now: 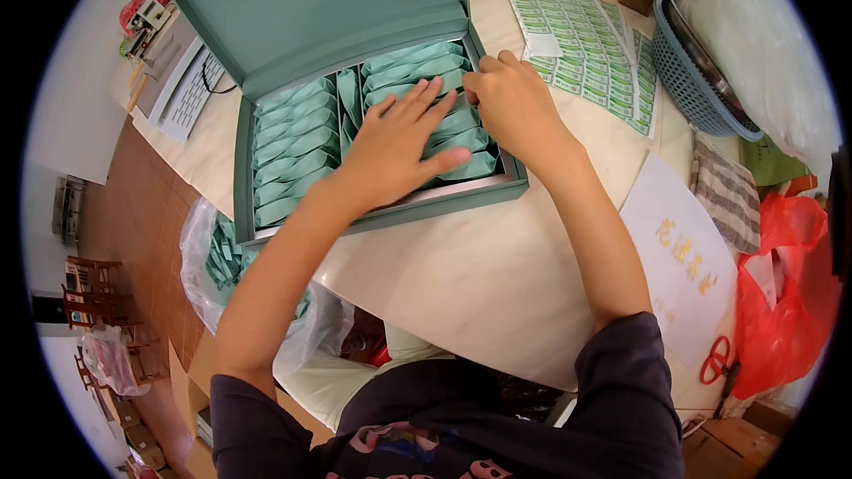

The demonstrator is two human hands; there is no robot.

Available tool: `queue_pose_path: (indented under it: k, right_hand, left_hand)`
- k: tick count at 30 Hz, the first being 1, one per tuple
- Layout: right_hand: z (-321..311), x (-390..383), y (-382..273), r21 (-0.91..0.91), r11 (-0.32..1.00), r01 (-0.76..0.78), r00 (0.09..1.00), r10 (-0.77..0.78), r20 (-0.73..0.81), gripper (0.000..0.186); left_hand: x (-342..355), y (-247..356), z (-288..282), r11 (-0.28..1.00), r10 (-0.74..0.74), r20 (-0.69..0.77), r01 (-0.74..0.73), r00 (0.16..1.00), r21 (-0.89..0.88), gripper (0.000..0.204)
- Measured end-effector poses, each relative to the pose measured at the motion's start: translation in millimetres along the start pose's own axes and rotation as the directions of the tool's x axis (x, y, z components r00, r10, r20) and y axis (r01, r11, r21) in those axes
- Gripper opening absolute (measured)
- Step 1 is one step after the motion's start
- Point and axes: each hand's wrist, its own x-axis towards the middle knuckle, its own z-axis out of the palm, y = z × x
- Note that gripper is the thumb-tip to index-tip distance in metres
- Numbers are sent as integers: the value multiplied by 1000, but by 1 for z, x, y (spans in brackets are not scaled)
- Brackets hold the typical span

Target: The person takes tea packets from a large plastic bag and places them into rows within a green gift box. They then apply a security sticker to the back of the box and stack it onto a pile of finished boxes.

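Note:
A green gift box (435, 201) lies with its lid (328, 13) raised at the back. Rows of small green packets (293, 151) fill its left and right compartments, and a few more stand on edge in the middle strip. My left hand (395, 146) rests with fingers spread over the packets of the right compartment. At the box's right wall, my right hand (513, 105) is closed, fingers curled down beside the packet ends. Its fingertips are hidden, so what they grip cannot be made out.
Sheets of green stickers (577, 44) lie behind my right hand. Further right are a blue basket (697, 71), a striped cloth (723, 195), a red plastic bag (785, 293) and red-handled scissors (715, 360). A clear bag of green packets (226, 253) hangs below the table's left edge.

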Motion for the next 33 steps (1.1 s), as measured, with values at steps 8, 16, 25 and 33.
queue_pose_path:
  k: [8,16,25,33]
  right_hand:
    - [13,12,4,53,996,68,963,-52,-264,28]
    - [40,8,9,212,975,72,979,-28,-204,34]
    - [-27,-29,56,327,901,-286,903,367,-222,21]
    - [-51,-209,134,-257,746,-614,785,546,-291,12]
  left_hand:
    - [21,-53,-20,997,-74,-171,77,982,8,59]
    - [36,-52,13,987,-80,-51,86,996,136,61]
    - [15,-49,-12,919,-185,-294,59,938,-389,54]
    - [-75,-18,-46,863,-183,-245,36,952,-504,36]
